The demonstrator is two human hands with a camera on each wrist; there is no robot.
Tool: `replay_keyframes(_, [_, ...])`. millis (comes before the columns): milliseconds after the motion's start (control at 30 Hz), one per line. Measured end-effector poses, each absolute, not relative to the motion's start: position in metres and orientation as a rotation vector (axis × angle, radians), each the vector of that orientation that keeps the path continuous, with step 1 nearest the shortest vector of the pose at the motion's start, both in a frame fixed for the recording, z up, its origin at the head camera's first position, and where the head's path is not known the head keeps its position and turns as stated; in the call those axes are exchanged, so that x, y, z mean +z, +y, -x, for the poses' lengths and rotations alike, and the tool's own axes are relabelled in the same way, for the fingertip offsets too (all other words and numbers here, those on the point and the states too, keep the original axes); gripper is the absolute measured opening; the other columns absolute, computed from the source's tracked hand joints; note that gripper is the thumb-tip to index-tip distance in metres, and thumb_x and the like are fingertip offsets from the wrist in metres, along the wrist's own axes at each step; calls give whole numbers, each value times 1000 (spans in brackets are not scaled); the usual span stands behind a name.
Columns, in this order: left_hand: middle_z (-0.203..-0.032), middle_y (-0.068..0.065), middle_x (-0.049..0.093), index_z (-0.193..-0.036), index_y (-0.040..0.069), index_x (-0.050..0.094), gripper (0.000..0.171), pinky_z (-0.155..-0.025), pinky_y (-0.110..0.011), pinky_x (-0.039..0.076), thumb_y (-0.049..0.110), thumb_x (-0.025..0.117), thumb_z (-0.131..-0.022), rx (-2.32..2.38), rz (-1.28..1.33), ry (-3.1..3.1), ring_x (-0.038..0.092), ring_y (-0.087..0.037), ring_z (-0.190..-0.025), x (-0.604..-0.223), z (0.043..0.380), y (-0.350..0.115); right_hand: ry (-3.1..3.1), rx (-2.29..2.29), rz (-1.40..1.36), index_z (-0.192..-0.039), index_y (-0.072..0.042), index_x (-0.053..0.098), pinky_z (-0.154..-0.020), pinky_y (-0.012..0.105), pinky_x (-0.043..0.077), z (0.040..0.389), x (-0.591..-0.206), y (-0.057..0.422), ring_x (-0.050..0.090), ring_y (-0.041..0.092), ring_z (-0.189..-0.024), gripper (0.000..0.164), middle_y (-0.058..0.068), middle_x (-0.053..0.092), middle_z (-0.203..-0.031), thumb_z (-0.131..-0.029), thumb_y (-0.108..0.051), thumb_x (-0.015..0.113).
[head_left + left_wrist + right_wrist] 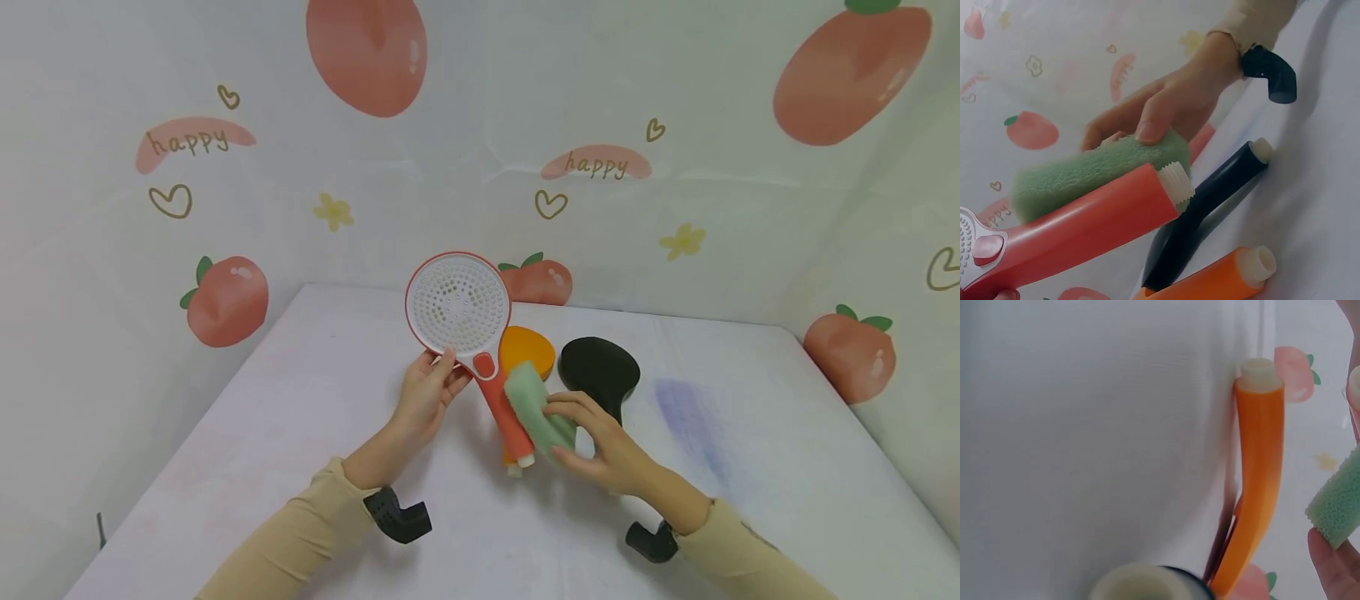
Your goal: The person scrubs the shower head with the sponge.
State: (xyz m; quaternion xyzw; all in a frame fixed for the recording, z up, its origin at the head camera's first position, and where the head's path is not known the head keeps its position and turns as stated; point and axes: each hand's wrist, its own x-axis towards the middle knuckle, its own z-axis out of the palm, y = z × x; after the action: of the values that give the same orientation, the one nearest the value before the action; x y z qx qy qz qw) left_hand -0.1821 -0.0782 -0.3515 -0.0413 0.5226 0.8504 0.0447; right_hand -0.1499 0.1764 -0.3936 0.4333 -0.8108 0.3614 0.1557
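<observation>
My left hand [425,395] grips a red shower head [501,408] at the neck, below its round white spray face [457,304]. The handle slants down to the right and ends in a white threaded tip [1175,182]. In my right hand [607,442] a green sponge [528,400] is pinched between thumb and fingers. The sponge lies along the red handle, as the left wrist view shows. Behind them an orange shower head [531,348] lies on the table, and a black shower head [597,367] lies to its right, partly hidden by my right hand.
The white table [315,333] carries a faint purple smear [690,425] at the right. A white backdrop with printed fruit, hearts and flowers [682,241] stands behind and beside it. Black curved mounts [399,515] sit at both wrists.
</observation>
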Motion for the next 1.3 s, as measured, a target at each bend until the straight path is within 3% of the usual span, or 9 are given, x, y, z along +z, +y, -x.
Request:
replay_keyframes(133, [-111,-1,56,-136,-3,34,40,-90,-30,49,12,39,-100,2621,107,1576,63,-8,-88,-356,183,-78,-2314,1068,-1220,-120,-10,53,-86,20,50,150,-392,174,49,12,-108,46,8,51,-122,-78,-3,70])
replay_keyframes(333, [-110,-2,56,-135,-4,33,40,-96,-35,45,14,40,-100,2699,113,1552,62,-10,-90,-357,186,-82,-2383,960,-1207,-119,-16,55,-95,18,44,144,-396,180,50,14,-112,47,4,52,-124,-76,-5,71])
replay_keyframes(500, [-116,-4,52,-137,-3,31,41,-99,-37,42,13,38,-100,2719,103,1538,61,-10,-93,-353,184,-83,-2388,913,-1236,-118,-18,55,-86,26,50,138,-399,185,51,14,-109,44,4,52,-124,-78,-9,70])
replay_keyframes(733, [-111,-1,54,-138,0,31,39,-92,-27,51,10,36,-101,2615,54,1575,60,-9,-91,-355,181,-77,-2262,962,-1252,-117,-9,55,-96,14,40,143,-392,178,49,15,-109,39,10,52,-120,-81,-9,68])
replay_keyframes(967, [-121,-10,52,-141,-2,28,41,-104,-40,40,6,34,-100,2493,-103,1664,59,-9,-102,-358,178,-71,-2299,1088,-1124,-118,-9,54,-89,16,48,144,-393,171,47,10,-112,49,9,51,-123,-73,3,70])
replay_keyframes(1300, [-109,3,54,-137,4,28,54,-92,-23,51,-4,52,-90,2493,-199,1619,61,-2,-92,-364,178,-63,-2247,1112,-1121,-117,-7,55,-89,14,48,147,-398,167,48,11,-111,48,11,51,-121,-72,4,69])
